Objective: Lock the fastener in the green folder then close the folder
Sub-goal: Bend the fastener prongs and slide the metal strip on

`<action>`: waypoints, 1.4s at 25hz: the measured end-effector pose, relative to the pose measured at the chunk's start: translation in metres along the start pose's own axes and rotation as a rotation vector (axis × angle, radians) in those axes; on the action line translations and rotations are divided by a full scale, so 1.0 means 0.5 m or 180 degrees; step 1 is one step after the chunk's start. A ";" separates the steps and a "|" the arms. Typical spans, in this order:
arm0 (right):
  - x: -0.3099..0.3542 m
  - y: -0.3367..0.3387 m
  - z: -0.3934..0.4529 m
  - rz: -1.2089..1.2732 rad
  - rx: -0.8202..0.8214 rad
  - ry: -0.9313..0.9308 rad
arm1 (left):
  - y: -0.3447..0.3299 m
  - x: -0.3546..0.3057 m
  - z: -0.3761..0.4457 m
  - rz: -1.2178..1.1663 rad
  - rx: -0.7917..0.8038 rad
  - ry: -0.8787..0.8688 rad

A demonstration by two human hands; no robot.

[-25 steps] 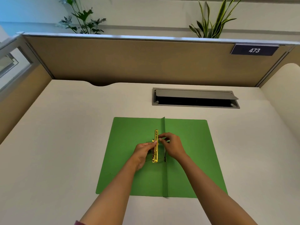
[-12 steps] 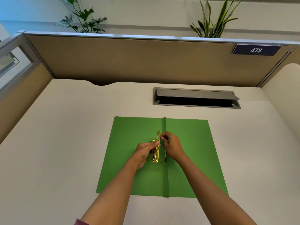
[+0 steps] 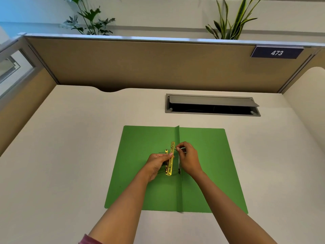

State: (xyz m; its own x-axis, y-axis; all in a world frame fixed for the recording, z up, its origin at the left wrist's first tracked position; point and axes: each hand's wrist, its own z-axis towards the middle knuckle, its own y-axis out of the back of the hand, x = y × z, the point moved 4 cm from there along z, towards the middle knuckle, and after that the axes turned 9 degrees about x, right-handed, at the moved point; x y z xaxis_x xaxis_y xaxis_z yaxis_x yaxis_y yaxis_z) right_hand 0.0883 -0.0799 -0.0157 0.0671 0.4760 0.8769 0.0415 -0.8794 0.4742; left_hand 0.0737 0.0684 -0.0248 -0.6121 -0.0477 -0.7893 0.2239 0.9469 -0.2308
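The green folder [image 3: 140, 173] lies open and flat on the desk, its spine fold running toward me down the middle. A gold metal fastener bar [image 3: 171, 158] stands on edge just left of the spine, with thin metal prongs poking out on both sides. My left hand [image 3: 156, 164] pinches the bar from the left at its middle. From the right, my right hand [image 3: 189, 159] holds a thin prong between thumb and forefinger at the bar's upper end. Part of the fastener base is hidden behind the hands.
The pale desk [image 3: 61, 155] is walled by tan cubicle partitions [image 3: 149, 67]. A grey cable hatch [image 3: 212, 105] with its lid raised sits behind the folder. A sign reading 473 [image 3: 277, 52] hangs at the upper right. Plants [image 3: 89, 18] stand beyond the partition.
The gold bar has tilted up a little off the folder, and my right fingers have shifted to its upper end. Both forearms stay in nearly the same place.
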 end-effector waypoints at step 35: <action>-0.104 0.033 -0.154 0.0194 -0.0179 -0.0021 | -0.009 0.015 0.006 0.0650 -0.0446 -0.0528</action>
State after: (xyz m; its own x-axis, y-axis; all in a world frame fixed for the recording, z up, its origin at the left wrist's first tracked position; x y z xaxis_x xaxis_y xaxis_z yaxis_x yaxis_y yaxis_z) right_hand 0.0086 -0.1192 -0.0474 0.0742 0.4213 0.9039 -0.0188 -0.9056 0.4237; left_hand 0.0705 0.0627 -0.0315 -0.4302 0.1080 -0.8963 0.2157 0.9764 0.0142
